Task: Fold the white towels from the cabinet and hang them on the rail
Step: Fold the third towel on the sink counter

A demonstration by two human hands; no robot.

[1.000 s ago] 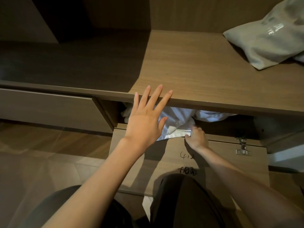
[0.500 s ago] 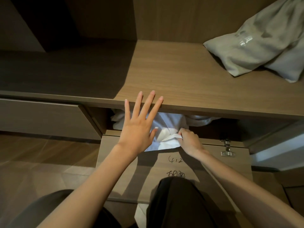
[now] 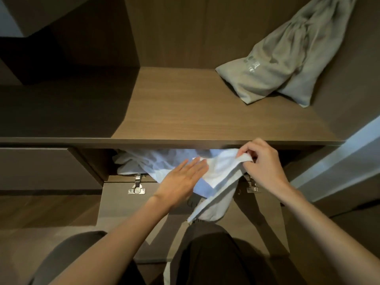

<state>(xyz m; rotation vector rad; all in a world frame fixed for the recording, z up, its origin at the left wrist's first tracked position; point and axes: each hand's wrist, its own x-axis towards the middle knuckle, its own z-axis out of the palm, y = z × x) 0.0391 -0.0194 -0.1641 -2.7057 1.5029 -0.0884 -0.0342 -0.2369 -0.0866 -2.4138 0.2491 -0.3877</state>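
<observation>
2 hinges (image 3: 137, 185) mark the dropped door's (image 3: 121, 206) edge under the shelf (image 3: 205, 116). The right hand (image 3: 265, 163) pinches a white towel (image 3: 222, 171), now pulled half out of the cabinet (image 3: 92, 165) and trailing over the door. The left hand (image 3: 183, 179), flat, has come down from the shelf lip onto it.

forearms (image 3: 119, 239): bare | trousers (image 3: 216, 260): dark, loose (brownish in this light)

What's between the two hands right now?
In the head view, the white towel spans the gap: the right hand pinches its edge, and the left hand touches it with straight fingers.
</observation>
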